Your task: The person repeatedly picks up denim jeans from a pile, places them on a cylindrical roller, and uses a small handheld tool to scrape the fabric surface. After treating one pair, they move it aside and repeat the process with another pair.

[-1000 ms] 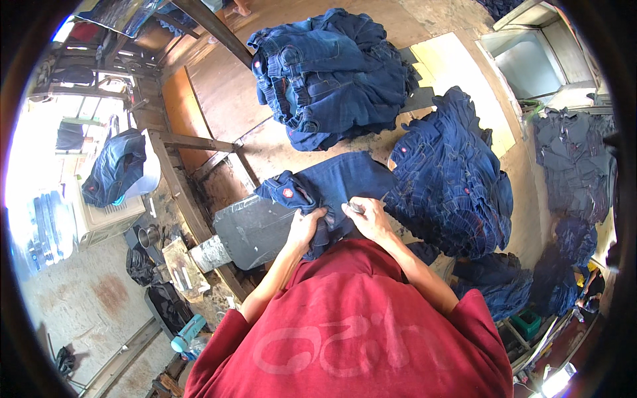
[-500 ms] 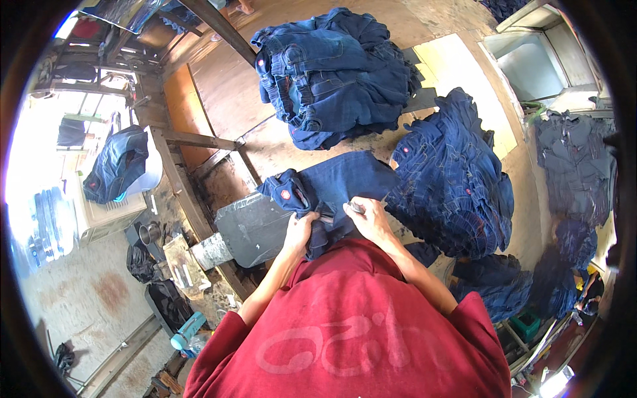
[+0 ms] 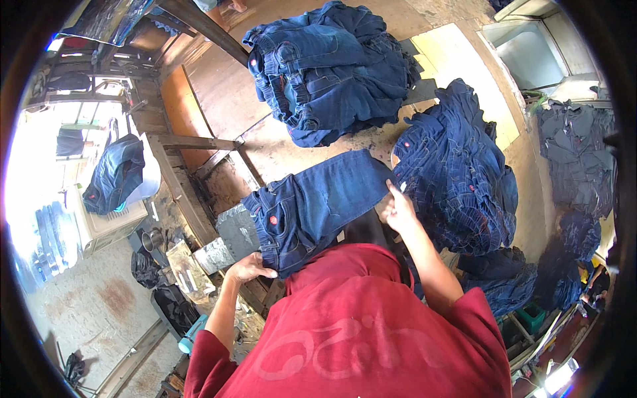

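A pair of blue denim pants (image 3: 318,202) lies spread at a slant in front of me over a dark board (image 3: 237,229), with a small red patch near the gathered waistband. My left hand (image 3: 252,268) is closed on the waistband's near corner, its thumb on top and the other fingers partly hidden. At the opposite end, my right hand (image 3: 400,211) pinches the leg's hem. Something small and pale shows at its fingertips, too small to name.
A tall heap of denim (image 3: 335,73) stands beyond the pants, and another pile (image 3: 458,176) sits close by on the right. Dark garments (image 3: 576,156) lie farther right. A wooden beam (image 3: 176,189) and a white basin with denim (image 3: 152,169) are at left.
The bunched pants are now spread out flat. My left hand has moved left and nearer to the waistband, my right hand right to the hem. The metallic thing in my right hand shows less.
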The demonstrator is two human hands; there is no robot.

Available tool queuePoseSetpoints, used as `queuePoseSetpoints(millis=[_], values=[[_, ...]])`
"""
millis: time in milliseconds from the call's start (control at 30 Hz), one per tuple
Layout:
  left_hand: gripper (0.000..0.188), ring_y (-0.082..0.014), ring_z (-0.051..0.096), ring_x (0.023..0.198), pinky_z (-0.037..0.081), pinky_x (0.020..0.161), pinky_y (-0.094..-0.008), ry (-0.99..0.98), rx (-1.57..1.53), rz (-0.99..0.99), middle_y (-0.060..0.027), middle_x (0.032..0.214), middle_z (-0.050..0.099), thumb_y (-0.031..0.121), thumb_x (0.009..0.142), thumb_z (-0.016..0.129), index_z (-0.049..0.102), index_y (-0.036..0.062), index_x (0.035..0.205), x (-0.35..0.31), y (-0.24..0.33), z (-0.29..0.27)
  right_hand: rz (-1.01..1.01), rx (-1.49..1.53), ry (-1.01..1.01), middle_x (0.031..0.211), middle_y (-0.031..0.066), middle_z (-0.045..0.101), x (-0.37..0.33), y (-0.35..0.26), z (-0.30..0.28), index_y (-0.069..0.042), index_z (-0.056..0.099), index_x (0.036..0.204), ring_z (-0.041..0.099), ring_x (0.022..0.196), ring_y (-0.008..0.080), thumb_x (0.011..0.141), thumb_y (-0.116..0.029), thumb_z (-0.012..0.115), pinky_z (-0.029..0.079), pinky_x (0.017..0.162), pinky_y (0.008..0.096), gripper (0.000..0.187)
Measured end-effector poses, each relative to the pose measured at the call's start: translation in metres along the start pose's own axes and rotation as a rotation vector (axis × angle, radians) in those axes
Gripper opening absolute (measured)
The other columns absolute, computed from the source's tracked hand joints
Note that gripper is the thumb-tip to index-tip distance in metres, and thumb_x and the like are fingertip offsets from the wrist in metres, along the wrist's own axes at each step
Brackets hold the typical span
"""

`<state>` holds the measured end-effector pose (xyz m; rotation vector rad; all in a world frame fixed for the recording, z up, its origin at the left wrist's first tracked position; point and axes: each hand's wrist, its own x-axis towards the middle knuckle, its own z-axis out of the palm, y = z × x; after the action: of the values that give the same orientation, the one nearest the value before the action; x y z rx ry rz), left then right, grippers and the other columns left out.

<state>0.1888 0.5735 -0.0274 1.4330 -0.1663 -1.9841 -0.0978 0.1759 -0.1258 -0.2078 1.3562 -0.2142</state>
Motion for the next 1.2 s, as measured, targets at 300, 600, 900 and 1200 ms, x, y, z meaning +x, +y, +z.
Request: queuePoseSetpoints(millis=[300,600,900,1200], values=[[0.064,-0.0218,0.055,0.137,0.041,0.122,-0.0400,-0.010,0.486,0.382,-0.0094,0.148,0.064,0.035,0.105,0.076,0.054,0.0039,0.156,0.111,0.094,0.083,-0.631,-0.034,0.206,0.057,-0.0068,0.041,0.064,-0.182,0.022,-0.021,0.053,0.071,0.037,0.042,0.0075,0.097,-0.037,0.087,0.028,0.040,0.0286,0.046],[0.047,-0.0303,0.063,0.135,0.054,0.112,-0.0593,0.084,-0.889,0.530,-0.0098,0.151,0.063,0.034,0.114,0.062,0.052,0.0112,0.154,0.222,0.177,0.160,-1.261,-0.906,0.254,0.072,0.0039,0.055,-0.052,-0.076,0.012,0.000,0.068,0.101,0.054,0.069,0.0180,0.099,-0.036,0.082,0.050,0.070,0.0370,0.038],[0.079,-0.0335,0.069,0.127,0.062,0.105,-0.0492,0.722,-0.638,0.245,-0.0241,0.146,0.064,0.047,0.105,0.074,0.044,-0.0070,0.154,0.070,0.058,0.026,-0.630,-1.199,-0.608,0.090,0.0101,0.070,-0.136,0.092,0.062,-0.006,0.071,0.120,0.066,0.077,0.0175,0.096,-0.026,0.085,0.058,0.074,0.0348,0.034],[0.081,-0.0243,0.066,0.131,0.047,0.120,-0.0408,0.605,0.043,0.344,-0.0134,0.145,0.071,0.018,0.081,0.098,0.061,-0.0017,0.150,-0.050,-0.001,-0.052,-0.606,-1.129,-0.576,0.091,0.0162,0.068,-0.146,0.092,0.081,-0.005,0.056,0.124,0.069,0.081,0.0348,0.115,-0.039,0.055,0.054,0.077,0.0471,0.036]])
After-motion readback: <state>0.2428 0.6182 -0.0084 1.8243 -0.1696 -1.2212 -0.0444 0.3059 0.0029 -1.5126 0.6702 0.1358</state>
